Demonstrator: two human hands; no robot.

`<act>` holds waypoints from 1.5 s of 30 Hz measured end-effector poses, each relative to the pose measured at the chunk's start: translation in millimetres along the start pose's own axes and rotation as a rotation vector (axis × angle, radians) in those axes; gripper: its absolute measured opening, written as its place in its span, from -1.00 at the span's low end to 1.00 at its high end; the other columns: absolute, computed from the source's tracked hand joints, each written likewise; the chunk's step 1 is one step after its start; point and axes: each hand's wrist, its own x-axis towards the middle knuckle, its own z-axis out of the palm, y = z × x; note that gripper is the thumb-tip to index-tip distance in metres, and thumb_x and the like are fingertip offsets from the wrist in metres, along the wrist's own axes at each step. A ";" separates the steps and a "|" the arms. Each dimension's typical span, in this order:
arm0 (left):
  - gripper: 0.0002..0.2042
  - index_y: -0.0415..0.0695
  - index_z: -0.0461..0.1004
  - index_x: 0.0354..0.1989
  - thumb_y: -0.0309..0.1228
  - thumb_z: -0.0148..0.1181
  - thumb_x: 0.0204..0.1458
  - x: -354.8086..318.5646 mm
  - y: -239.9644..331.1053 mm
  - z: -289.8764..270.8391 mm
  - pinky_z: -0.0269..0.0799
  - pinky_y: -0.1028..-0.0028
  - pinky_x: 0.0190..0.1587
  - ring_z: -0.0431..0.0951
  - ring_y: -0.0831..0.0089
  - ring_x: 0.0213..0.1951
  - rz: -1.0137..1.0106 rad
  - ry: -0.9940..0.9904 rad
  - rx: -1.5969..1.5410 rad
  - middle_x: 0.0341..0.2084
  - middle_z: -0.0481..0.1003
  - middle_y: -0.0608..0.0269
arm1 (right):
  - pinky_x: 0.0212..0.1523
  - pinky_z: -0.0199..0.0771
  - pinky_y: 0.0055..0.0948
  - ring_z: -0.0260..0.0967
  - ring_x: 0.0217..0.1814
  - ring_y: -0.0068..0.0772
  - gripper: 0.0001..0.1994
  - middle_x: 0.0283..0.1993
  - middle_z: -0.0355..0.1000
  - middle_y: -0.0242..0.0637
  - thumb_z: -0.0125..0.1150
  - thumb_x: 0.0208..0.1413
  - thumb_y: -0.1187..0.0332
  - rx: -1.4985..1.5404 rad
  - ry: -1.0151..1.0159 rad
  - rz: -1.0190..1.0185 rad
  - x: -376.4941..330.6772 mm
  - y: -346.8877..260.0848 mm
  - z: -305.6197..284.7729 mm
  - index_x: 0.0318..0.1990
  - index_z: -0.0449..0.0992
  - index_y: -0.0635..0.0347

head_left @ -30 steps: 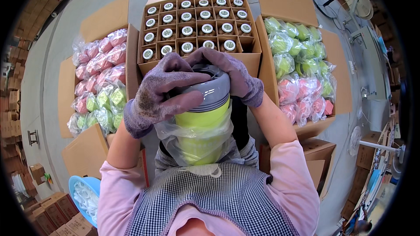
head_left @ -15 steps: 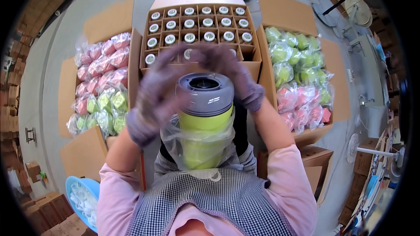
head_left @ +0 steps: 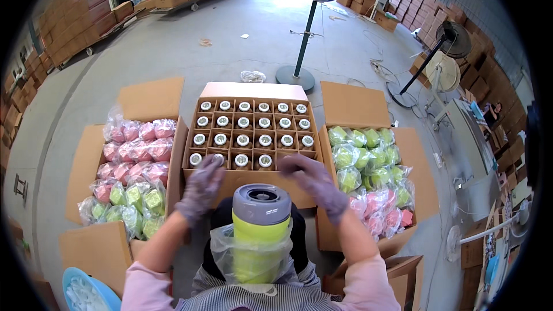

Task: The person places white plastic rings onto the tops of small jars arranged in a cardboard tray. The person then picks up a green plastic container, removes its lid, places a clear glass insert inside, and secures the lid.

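Note:
A large lime-green container [head_left: 260, 247] with a grey lid [head_left: 262, 203] stands upright at my lap, its lower part wrapped in a clear plastic bag [head_left: 222, 245]. My left hand [head_left: 201, 190], in a purple-grey glove, is left of the lid, fingers apart and holding nothing, near the front wall of a divided carton [head_left: 256, 189]. On the other side my gloved right hand [head_left: 315, 183] hovers with its fingers reaching inward, slightly blurred and with nothing visible in it. White-capped bottles [head_left: 265, 140] fill most of the carton's cells; the right hand hides part of its front right corner.
Open cartons flank the middle one: pink and green bagged pieces [head_left: 138, 150] at left, green and pink ones [head_left: 371, 161] at right. A blue basin [head_left: 86, 291] is at lower left. Beyond are a standing fan [head_left: 305, 29], a grey machine [head_left: 469, 138], stacked boxes and distant people.
My hands have parted from above the grey lid, one to each side. The view has tilted up, showing more floor, fans and stacked boxes. The green container stays upright at my lap.

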 end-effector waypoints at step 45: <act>-0.14 -0.28 0.21 0.34 -0.36 0.56 -0.17 -134.0 119.3 -8.7 0.47 0.43 0.09 0.57 0.44 -0.04 0.022 -0.325 -0.553 -0.07 0.57 0.07 | 0.40 0.17 -0.05 0.14 0.40 0.25 -0.24 0.37 0.16 0.17 0.20 0.11 -0.10 -1.014 -0.508 0.087 -40.4 -103.7 60.5 0.39 0.19 0.05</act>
